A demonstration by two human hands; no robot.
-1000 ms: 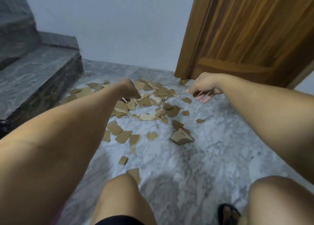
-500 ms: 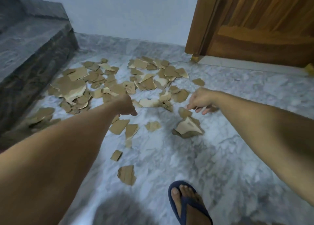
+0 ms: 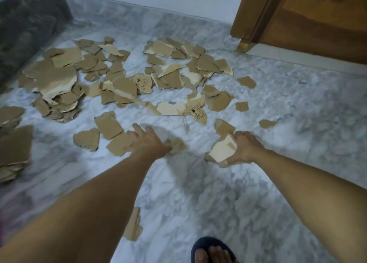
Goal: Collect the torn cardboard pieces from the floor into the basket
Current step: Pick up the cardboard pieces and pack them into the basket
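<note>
We have both hands low over the marble floor (image 3: 278,107). Our right hand (image 3: 245,147) has its fingers (image 3: 230,160) clamped on a pale torn piece (image 3: 222,150), thumb underneath, so it lifts off the floor cleanly. Our left hand (image 3: 148,141) lies flat on 2 brown scraps (image 3: 177,143), fingers spread and pressing, not closed; we judge it is raking them together for 1 grab. The main cardboard scatter (image 3: 119,80) lies beyond both sets of fingers, and 1 stray piece (image 3: 134,225) sits behind them near our sandal (image 3: 210,248). No basket in view.
</note>
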